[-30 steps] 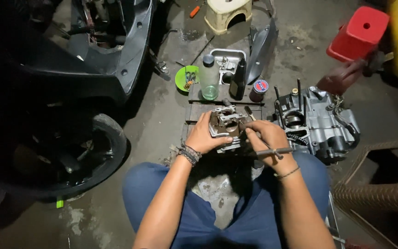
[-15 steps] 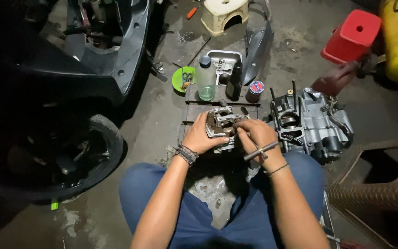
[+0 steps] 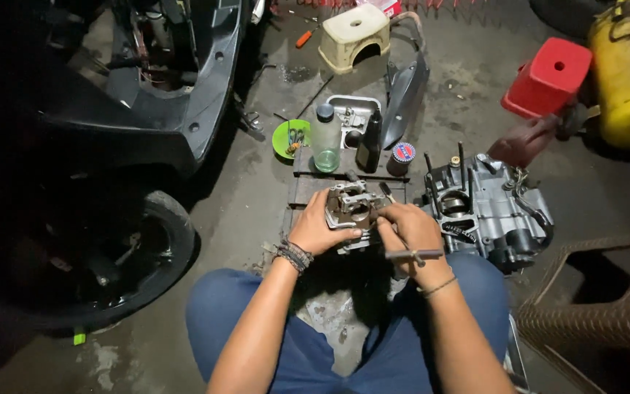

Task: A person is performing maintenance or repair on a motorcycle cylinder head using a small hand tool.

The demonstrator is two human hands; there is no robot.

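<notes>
At the far left one dark scooter wheel (image 3: 111, 270) stands on the concrete floor (image 3: 242, 204), with the black scooter body (image 3: 147, 87) above it. Further right, one green bowl (image 3: 289, 138) sits beside one clear plastic bottle (image 3: 324, 138), one black bottle (image 3: 370, 142) and one small round tin (image 3: 402, 153); behind them lie one metal tray (image 3: 348, 113) and one cream stool (image 3: 354, 33).

The left hand (image 3: 322, 230) is clamped on the near left side of the single metal cylinder head (image 3: 353, 208), which rests on a low wooden pallet (image 3: 308, 191) just in front of the person's knees. The right hand (image 3: 410, 233) presses against the right side of that part, fingers curled around one T-handle tool (image 3: 411, 255) whose bar sticks out across the wrist.

Just right of the hands sits one grey engine crankcase (image 3: 486, 211), with studs rising from it. Beyond it stands one red stool (image 3: 548, 76), and one yellow tank (image 3: 628, 73) at the edge. One brown woven stool (image 3: 599, 314) fills the lower right corner.
</notes>
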